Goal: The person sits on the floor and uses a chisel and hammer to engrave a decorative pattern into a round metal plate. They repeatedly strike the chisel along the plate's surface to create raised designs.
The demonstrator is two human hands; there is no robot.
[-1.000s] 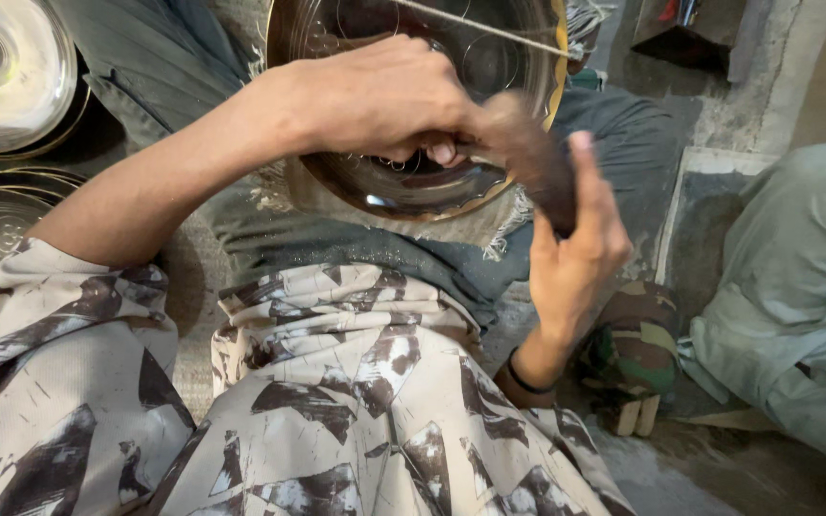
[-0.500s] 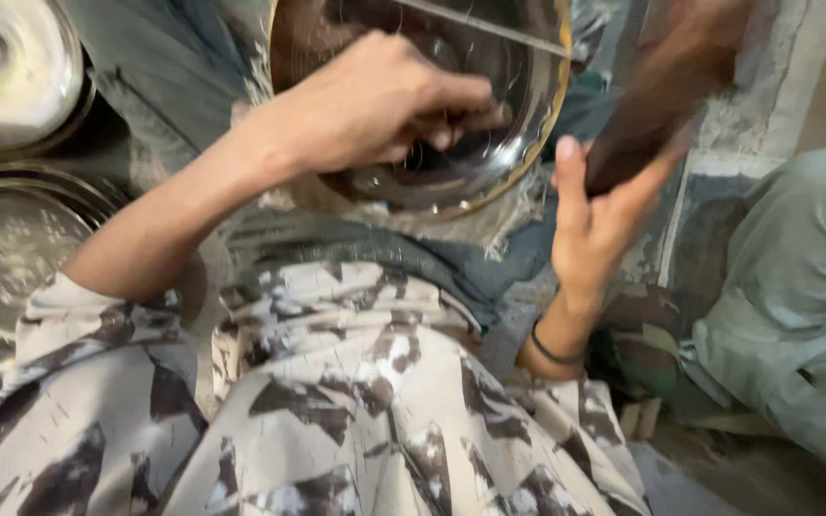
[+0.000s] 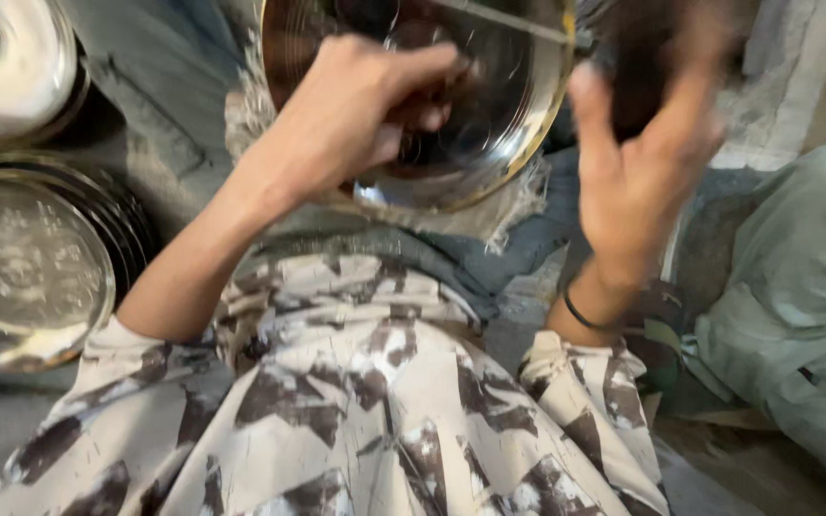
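A shiny round metal bowl (image 3: 518, 124) rests tilted on a frayed grey cloth (image 3: 174, 124) over my lap. My left hand (image 3: 355, 105) reaches into it, fingers curled tight around something small and dark that the hand mostly hides. My right hand (image 3: 632, 182), a dark band on its wrist, is raised beside the bowl's right rim. It grips a dark, thick, club-like tool (image 3: 642, 76), blurred by motion near the top of the view. A thin metal rod (image 3: 499, 19) crosses the bowl's upper part.
Stacked shiny metal plates (image 3: 21, 268) lie at the left, with another bright dish (image 3: 2, 57) above them. A seated person in pale green clothing (image 3: 795, 287) is close on the right. My patterned shirt fills the lower view.
My right hand has swung the dark tool up from the bowl's lower right edge to beside its upper right rim. My left hand has stayed curled inside the bowl.
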